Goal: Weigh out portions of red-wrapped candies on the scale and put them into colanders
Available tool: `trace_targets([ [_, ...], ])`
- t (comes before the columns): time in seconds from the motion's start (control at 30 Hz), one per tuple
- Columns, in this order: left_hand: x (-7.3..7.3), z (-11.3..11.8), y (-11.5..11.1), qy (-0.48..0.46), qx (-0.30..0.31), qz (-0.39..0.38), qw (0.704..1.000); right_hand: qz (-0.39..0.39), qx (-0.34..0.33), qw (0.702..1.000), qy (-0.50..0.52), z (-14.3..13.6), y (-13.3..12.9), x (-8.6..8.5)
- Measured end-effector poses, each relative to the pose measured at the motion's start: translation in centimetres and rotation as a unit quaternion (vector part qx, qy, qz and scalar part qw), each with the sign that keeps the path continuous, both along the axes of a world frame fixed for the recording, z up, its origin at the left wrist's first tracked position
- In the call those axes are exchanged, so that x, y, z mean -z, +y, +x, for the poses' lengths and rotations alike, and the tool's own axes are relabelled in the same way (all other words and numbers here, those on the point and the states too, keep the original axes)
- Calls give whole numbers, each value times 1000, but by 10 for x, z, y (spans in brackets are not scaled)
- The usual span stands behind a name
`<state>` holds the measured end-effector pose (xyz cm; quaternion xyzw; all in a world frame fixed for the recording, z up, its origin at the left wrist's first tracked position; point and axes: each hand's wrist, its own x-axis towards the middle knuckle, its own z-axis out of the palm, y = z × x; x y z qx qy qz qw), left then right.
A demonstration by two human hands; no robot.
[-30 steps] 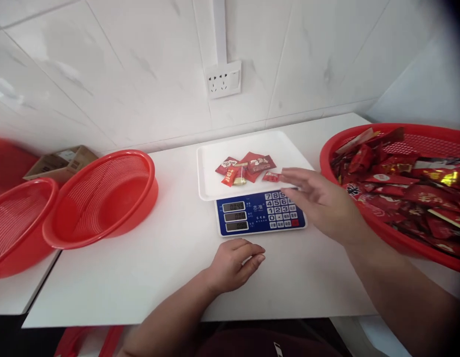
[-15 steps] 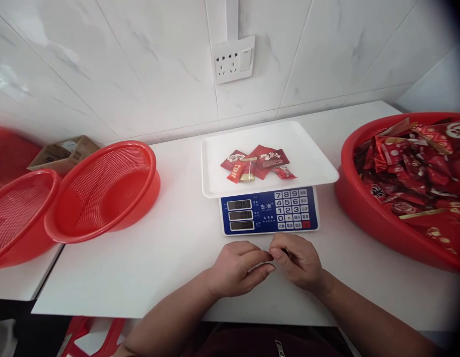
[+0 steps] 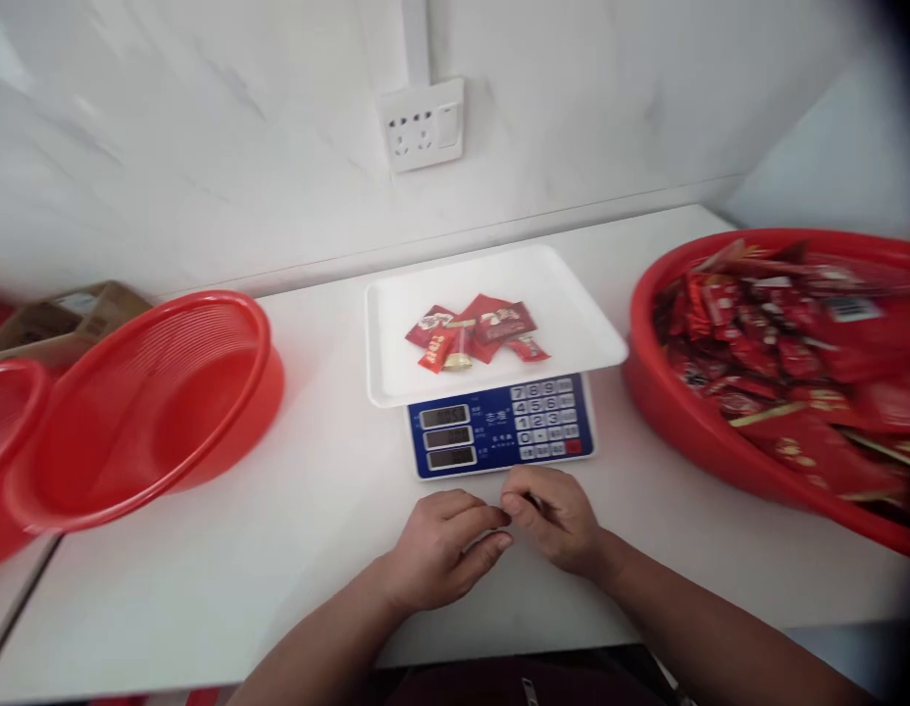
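In front of the scale, my left hand [image 3: 449, 551] hovers with fingers loosely bent and thumb apart, nothing visible in it. Its fingertips meet my right hand [image 3: 556, 520], which is curled with the thumb against the forefinger. A small dark spot shows in that curl; I cannot make out whether it is held. Just beyond both hands stands a blue digital scale [image 3: 491, 433] with displays and keypad. Its white tray [image 3: 573, 338] carries a small heap of red packets [image 3: 503, 322], including a gold-ended one [image 3: 458, 361].
At right, a large red basket [image 3: 642, 397] is heaped with red packets. Two red plastic baskets stand at left, the nearer one [image 3: 260, 417] on the white table [image 3: 308, 549]. Behind them is a cardboard box [image 3: 106, 309]. A socket panel [image 3: 424, 126] is on the wall.
The view has swung to the right, so everything appears shifted left. My hands keep nearly the same pose, and the packets on the tray stay as they were.
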<state>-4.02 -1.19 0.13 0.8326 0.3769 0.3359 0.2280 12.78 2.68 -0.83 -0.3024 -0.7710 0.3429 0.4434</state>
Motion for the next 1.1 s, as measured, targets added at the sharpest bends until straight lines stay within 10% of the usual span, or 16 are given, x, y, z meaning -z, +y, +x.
trace_targets([
  [0.3, 3, -2, 5, -26, -16, 8, 1000, 107, 101, 986, -84, 74, 1, -75],
  [0.43, 2, -1, 6, -18, -19, 17, 999, -7, 254, 926, -281, 139, 19, -106],
  [0.73, 9, -3, 8, -12, -51, 16, 998, -116, 182, 787, -578, 156, 61, -102],
  [1.1, 17, -1, 4, -53, -50, 21, 997, -102, 332, 836, -426, 166, 57, -117],
])
